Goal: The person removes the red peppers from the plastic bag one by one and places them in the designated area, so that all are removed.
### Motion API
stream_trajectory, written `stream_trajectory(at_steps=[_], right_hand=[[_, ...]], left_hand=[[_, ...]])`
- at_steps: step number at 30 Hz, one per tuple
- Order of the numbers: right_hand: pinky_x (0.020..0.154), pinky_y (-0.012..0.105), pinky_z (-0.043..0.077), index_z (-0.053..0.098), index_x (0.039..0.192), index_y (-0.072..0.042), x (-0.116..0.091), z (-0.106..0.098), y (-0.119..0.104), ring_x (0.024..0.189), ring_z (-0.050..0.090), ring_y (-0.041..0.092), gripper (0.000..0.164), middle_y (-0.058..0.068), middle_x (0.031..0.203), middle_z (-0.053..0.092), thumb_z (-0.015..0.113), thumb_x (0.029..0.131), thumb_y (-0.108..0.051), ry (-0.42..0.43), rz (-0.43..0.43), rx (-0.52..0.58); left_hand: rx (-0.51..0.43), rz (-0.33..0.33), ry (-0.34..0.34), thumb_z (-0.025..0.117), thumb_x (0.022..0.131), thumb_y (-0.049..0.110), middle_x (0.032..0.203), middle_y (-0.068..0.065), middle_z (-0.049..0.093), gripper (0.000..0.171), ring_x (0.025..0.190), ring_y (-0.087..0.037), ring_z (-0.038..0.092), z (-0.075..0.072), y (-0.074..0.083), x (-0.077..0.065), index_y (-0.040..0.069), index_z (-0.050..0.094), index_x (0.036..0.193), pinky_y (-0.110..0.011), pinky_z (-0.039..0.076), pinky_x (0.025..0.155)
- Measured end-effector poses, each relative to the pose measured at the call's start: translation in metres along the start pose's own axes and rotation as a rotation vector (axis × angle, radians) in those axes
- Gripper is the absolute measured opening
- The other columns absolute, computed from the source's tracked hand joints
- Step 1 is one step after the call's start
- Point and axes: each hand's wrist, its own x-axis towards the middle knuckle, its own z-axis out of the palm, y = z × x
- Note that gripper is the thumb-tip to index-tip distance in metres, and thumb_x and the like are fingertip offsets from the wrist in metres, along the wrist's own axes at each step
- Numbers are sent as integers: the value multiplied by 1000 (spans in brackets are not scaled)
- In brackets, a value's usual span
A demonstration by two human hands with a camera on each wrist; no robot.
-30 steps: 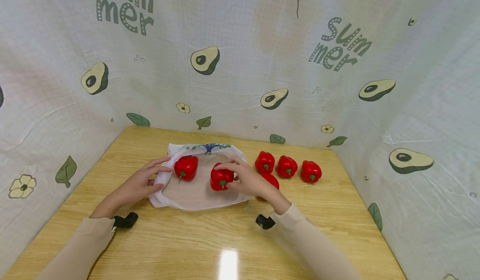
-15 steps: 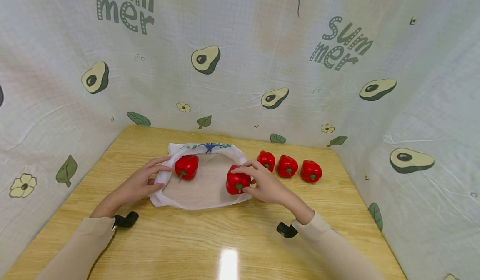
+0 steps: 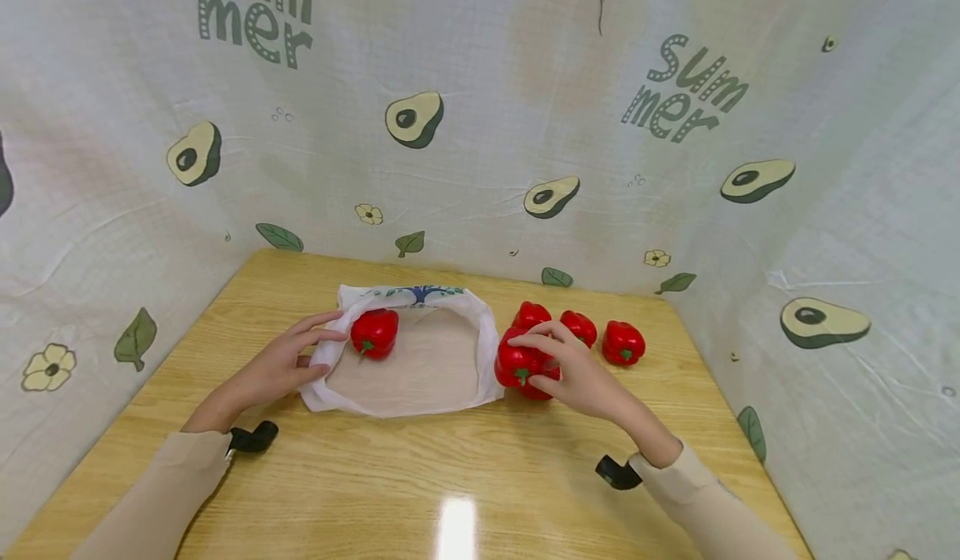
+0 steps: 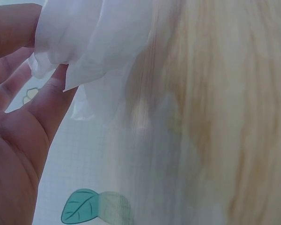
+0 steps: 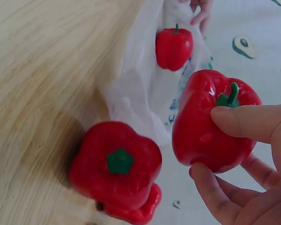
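A white plastic bag lies with its mouth spread wide on the table. My left hand holds its left rim; in the left wrist view the thin film passes between thumb and fingers. Inside the bag, near that hand, sits one red bell pepper with a green stem. My right hand grips another red bell pepper between thumb and fingers, just outside the bag's right rim. Beneath it, a further bell pepper is partly hidden in the head view.
Behind and right of my right hand, a row of red bell peppers stands on the wooden table: a left one, a middle one and a right one. A printed cloth hangs around the table's back and sides.
My right hand has lifted a bell pepper out of the bag and carried it right, past the rim, over the pepper outside. My left hand stays at the left rim.
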Motion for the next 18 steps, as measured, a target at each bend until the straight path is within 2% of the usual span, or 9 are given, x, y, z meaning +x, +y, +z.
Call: stream_trajectory(at_steps=[5,13,18], right_hand=[[85,42,65,67,141,-23,-11,-14,5,118,59,23,66,6,137,57,88,84,2,36,-5,-3],[80,40,65,66,142,-22,-27,-28,17,109,60,20,70,5,134,58,88,81,7,53,-26,-49],[82,40,65,67,141,-21,-35,-34,23,117,59,22,68,5,135,59,88,82,6,43,-11,-66]], left_hand=[[-9,0,-6,76,93,-6,171,-15,31,50,143,-40,44,0,1,2,3,65,141,-28,58,94],[20,4,-2,77,94,-4,170,-15,32,50,142,-41,46,0,1,2,4,65,141,-17,53,92],[20,7,0,77,94,-4,170,-16,32,50,142,-42,46,1,1,1,3,65,141,-16,53,92]])
